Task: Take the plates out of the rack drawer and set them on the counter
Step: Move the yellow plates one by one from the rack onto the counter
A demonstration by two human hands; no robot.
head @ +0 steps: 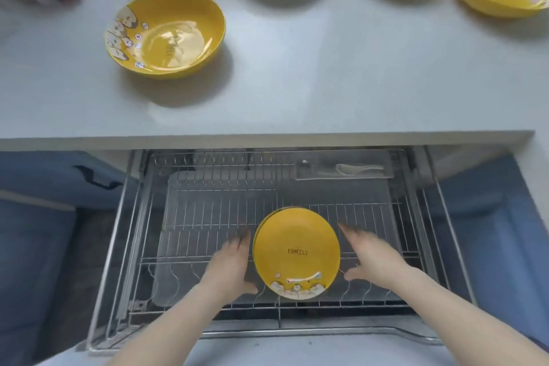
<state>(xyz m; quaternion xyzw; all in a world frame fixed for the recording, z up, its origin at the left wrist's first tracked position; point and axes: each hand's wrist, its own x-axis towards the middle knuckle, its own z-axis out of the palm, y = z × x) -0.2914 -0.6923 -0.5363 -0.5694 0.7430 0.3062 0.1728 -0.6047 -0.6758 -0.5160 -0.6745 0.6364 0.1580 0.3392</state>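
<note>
Your left hand (230,264) and right hand (367,249) are spread wide, one on each side of the yellow plates (296,249), which stand up in the rack drawer (208,211) wires, so you can lift them together.

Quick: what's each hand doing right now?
Left hand: open, at the left edge of the plates, holding nothing.
Right hand: open, just right of them, holding nothing.

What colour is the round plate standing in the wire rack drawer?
The round plate is yellow, with the word FAMILY and a pale cartoon pattern along its lower edge; the head view shows it.
</note>
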